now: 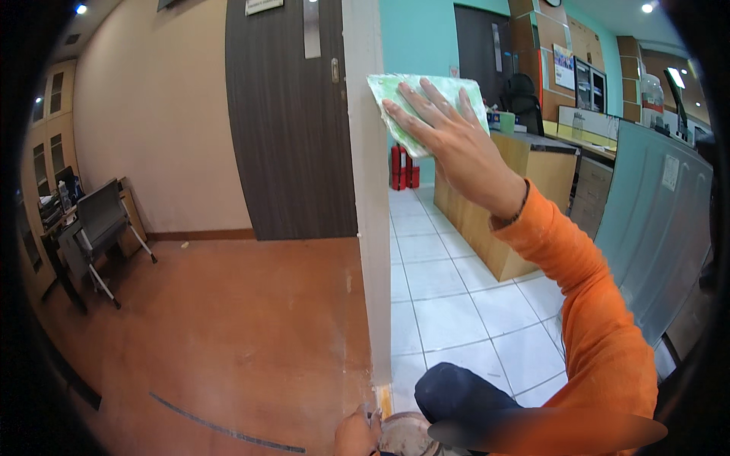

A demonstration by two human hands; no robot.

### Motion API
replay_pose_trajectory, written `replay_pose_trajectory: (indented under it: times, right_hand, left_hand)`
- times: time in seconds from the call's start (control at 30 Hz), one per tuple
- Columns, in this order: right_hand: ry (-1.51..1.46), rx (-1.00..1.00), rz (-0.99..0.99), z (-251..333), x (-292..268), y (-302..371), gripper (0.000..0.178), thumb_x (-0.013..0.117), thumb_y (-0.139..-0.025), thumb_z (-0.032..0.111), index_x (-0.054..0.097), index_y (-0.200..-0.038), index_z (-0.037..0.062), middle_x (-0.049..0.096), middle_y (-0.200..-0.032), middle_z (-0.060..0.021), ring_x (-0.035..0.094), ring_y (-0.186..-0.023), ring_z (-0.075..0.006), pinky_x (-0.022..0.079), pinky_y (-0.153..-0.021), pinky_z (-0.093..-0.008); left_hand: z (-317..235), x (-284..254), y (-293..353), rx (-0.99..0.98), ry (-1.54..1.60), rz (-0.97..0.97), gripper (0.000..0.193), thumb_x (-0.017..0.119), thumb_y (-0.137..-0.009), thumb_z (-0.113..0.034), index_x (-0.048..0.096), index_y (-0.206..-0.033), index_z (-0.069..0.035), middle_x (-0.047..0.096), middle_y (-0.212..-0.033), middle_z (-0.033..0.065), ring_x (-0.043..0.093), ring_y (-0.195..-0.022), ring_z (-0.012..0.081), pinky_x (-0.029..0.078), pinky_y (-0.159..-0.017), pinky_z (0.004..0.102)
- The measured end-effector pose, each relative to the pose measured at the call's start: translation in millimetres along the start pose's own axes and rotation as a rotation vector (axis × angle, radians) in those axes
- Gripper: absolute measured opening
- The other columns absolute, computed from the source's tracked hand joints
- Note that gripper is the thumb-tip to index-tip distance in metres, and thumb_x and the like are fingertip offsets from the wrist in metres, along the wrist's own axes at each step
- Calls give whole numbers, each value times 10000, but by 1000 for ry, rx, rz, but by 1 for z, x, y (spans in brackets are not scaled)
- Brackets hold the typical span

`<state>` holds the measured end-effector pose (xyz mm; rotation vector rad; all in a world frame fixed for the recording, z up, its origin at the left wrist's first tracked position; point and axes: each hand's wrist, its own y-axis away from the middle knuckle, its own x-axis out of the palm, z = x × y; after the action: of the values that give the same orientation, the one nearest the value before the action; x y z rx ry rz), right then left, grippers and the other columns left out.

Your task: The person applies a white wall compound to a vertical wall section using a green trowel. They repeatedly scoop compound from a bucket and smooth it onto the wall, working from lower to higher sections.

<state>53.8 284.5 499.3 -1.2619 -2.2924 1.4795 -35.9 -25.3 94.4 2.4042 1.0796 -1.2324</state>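
Observation:
My right hand (449, 129) is raised with its fingers laid along the face of a flat green-and-white sheet (391, 91), whose surface and edges look smeared with white. The sheet's left edge meets the narrow pale end face of a wall (369, 190); my thumb is hidden. Whitish residue coats my fingers. Low in the picture, my left hand (357, 432) is curled close to the wall's foot, beside a round, stained grey-white object (411, 435). What its fingers close on is too small and cut off to make out.
Left of the wall are a reddish-brown floor (228, 327), a dark door (293, 121) and a folding chair (106, 220). On the right, a wooden counter (487, 205) stands on white tiles (449, 315), with red objects (404, 167) behind. My dark-clad knee (460, 391) is close to the wall.

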Motion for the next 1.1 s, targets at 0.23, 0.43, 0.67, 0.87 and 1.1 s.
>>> replay_pose_trajectory:
  times: [0.23,0.43,0.67,0.87,1.1]
  right_hand:
    - [128,-28,-81,-8,39,-30,1003,528,-810,-136,225,-1663,297,193,-1734,-69,171,-1597,-323,127,-1236,-720]
    - [131,-63,109,35,47,35,940,605,-849,-27,225,-1666,243,190,-1727,-131,141,-1601,-355,121,-1189,-776]
    - [-49,-26,-20,0,-18,-9,915,555,-833,-120,308,-1637,240,347,-1657,-165,329,-1522,-408,279,-1177,-708]
    - [9,-70,-106,-36,-29,-96,843,495,-813,-182,486,-1551,226,493,-1561,-183,473,-1438,-360,400,-1162,-542]
    - [-62,-36,136,-11,-39,-91,751,506,-817,-157,537,-1499,157,552,-1464,-272,592,-1288,-393,475,-1076,-484]
  left_hand:
    - [9,4,-4,77,48,-6,428,583,-996,-448,723,-955,-46,685,-836,290,666,-725,491,501,-606,594]
    - [3,-6,-1,106,103,4,438,571,-1002,-449,731,-1014,-42,693,-867,300,680,-776,505,522,-652,598]
    - [7,-2,2,76,26,-1,431,561,-1003,-458,734,-1009,-63,676,-840,308,668,-747,500,501,-610,593]
    - [9,1,0,121,117,-28,412,566,-1010,-442,733,-1031,-66,675,-847,303,662,-739,495,493,-592,590]
    - [2,-4,-5,95,34,18,370,600,-1001,-403,718,-1045,-54,672,-824,294,654,-740,504,494,-602,581]
